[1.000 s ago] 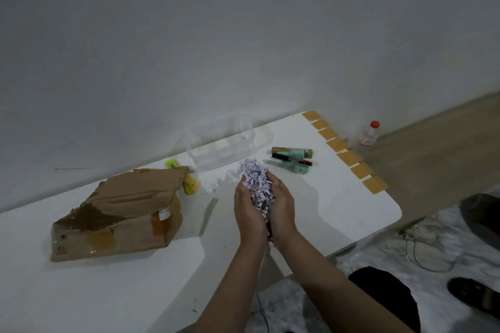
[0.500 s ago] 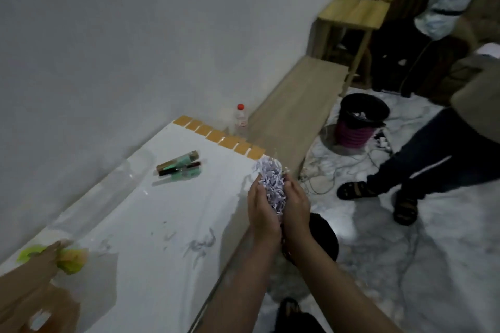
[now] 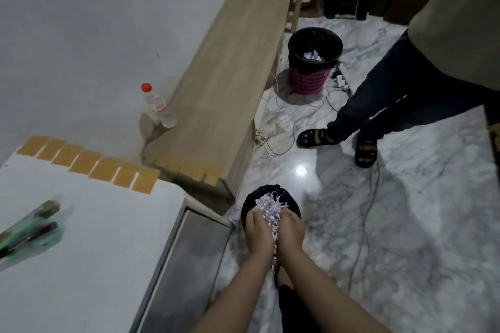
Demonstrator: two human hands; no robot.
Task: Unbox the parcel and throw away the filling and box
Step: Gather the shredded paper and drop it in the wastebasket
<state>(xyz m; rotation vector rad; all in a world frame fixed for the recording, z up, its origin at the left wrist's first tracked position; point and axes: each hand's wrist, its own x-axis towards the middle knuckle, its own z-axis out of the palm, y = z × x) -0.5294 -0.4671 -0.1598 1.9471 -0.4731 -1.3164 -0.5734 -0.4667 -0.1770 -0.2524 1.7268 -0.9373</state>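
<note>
Both hands are cupped together around a clump of white shredded-paper filling [image 3: 268, 207]. My left hand [image 3: 259, 230] holds its left side and my right hand [image 3: 291, 226] its right side. They hover past the corner of the white table [image 3: 89, 257], above the marble floor and a dark round shape [image 3: 290, 201] that I cannot identify. A pink waste basket with a black liner [image 3: 311, 77] stands further off on the floor, with some white paper inside. The cardboard box is out of view.
A low wooden bench [image 3: 227, 70] runs along the wall, with a red-capped bottle [image 3: 157, 106] on it. Blurred green items [image 3: 27, 232] lie on the table. Another person's sandalled feet [image 3: 317, 138] stand right of the basket. Cables [image 3: 370, 197] trail over the floor.
The view swung right, away from the table and box. My hands carried the filling off the table edge and out over the floor, and the basket looks closer.
</note>
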